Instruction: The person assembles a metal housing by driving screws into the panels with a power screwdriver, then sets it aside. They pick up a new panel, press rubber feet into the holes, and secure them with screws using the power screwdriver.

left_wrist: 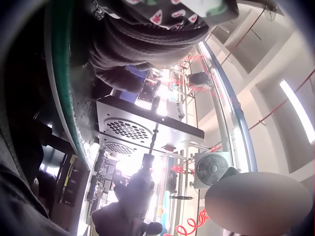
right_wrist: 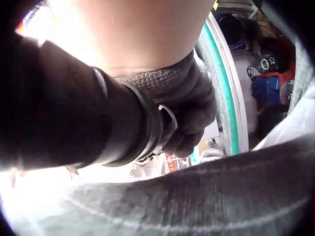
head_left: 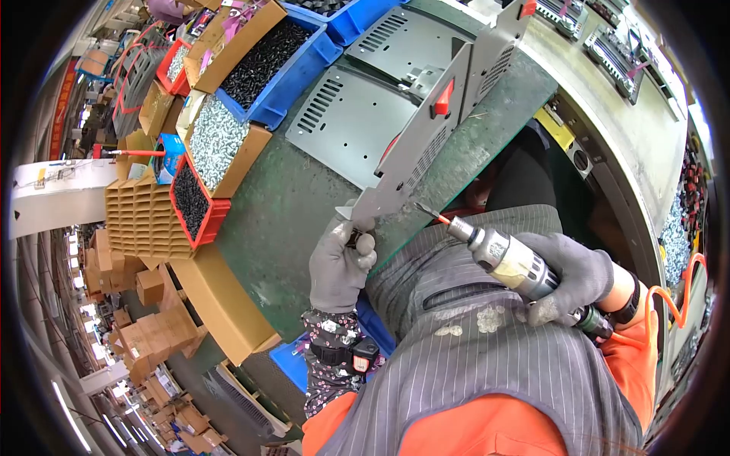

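Observation:
My gloved right hand [head_left: 570, 277] grips a power screwdriver [head_left: 506, 258], its bit pointing at the lower edge of a grey metal chassis [head_left: 334, 129]. The chassis has vent slots and an upright side panel [head_left: 426, 144]. At the near corner of that panel is my gloved left hand [head_left: 338, 262], fingers curled, with a small dark piece [head_left: 353, 238] between thumb and fingers. What kind of piece it is, I cannot tell. In the left wrist view the screwdriver [left_wrist: 135, 189] stands below the perforated panel [left_wrist: 152, 120]. The right wrist view shows mostly glove [right_wrist: 189, 108] and clothing.
The chassis stands on a green-topped bench [head_left: 266, 235]. Along its far side are a blue bin of black fasteners [head_left: 266, 61], a carton of silvery screws [head_left: 217, 140] and a red bin [head_left: 217, 220]. An orange hose [head_left: 677, 296] loops beside my right arm.

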`<state>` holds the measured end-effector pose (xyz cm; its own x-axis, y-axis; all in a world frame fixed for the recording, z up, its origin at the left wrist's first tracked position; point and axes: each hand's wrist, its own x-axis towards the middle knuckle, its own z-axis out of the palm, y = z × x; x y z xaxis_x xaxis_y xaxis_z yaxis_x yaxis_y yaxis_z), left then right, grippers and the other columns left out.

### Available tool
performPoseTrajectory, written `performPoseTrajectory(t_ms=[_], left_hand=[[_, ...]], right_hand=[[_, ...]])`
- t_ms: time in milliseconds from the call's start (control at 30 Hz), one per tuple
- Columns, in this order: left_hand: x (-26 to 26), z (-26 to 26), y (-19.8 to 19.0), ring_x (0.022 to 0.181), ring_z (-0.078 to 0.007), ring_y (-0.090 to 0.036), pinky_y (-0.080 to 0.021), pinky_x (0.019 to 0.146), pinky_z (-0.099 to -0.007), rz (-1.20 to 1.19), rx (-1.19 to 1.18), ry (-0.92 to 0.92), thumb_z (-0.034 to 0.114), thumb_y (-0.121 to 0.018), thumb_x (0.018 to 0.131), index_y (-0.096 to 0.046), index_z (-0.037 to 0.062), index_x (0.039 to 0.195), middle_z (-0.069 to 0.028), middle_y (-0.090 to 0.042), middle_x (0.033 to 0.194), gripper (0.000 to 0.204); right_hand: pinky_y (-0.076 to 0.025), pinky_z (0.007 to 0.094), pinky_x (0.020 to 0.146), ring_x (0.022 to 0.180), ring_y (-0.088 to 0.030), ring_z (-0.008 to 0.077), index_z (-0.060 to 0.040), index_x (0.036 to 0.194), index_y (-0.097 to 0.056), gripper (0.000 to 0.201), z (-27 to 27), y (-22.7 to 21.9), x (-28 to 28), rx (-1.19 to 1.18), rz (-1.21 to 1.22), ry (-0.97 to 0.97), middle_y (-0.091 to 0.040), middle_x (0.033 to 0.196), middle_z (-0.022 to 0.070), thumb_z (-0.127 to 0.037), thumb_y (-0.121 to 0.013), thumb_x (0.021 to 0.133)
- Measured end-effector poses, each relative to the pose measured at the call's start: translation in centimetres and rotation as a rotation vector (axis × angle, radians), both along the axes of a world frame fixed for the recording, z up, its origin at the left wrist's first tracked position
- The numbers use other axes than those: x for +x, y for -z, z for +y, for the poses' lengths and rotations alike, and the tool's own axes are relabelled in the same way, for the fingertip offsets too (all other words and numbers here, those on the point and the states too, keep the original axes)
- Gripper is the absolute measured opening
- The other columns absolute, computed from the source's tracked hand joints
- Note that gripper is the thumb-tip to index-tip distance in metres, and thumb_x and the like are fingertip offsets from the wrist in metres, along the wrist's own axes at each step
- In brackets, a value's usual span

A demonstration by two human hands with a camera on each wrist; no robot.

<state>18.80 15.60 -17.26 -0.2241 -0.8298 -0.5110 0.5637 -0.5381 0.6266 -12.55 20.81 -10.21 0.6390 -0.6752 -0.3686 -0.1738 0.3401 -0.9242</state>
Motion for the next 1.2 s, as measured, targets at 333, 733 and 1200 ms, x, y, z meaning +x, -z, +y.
performPoseTrajectory(t_ms=[333,733,1200], left_hand=[[-0.7,1.1,0.4,0.050,-0.0076,-0.046,-0.036,0.041,-0.0204,-0.276,-0.120,0.092,0.024,-0.049,0.096,-0.053,0.0026,0.111,-0.0063,-0.059,0.082,0.026],[-1.8,2.6,-0.8,0.035,-0.0058,-0.030,-0.024,0.035,-0.0211,-0.182,-0.155,0.175,0.036,-0.044,0.097,-0.055,-0.0026,0.103,0.0036,-0.035,0.045,0.041],[-2.0,3.3,-1.2,0.034,-0.0039,-0.028,-0.023,0.034,-0.0216,-0.198,-0.086,0.158,0.037,-0.047,0.096,-0.058,-0.0019,0.103,0.0062,-0.033,0.046,0.041]], right_hand=[[-0.048,0.0334,0.078,0.087,-0.059,0.0187,-0.0003,0.116,-0.051,0.063,0.4,4.4,2.0,-0.103,0.056,-0.115,-0.061,0.094,0.0103,-0.034,-0.078,0.070],[-0.048,0.0330,0.081,0.091,-0.059,0.0183,0.0003,0.119,-0.049,0.063,0.1,4.3,3.1,-0.061,-0.030,-0.175,-0.062,0.097,0.0109,-0.029,-0.076,0.070],[-0.048,0.0341,0.080,0.090,-0.059,0.0204,0.0014,0.114,-0.052,0.061,0.5,4.6,3.2,-0.118,-0.051,-0.197,-0.061,0.098,0.0122,-0.032,-0.076,0.070]])
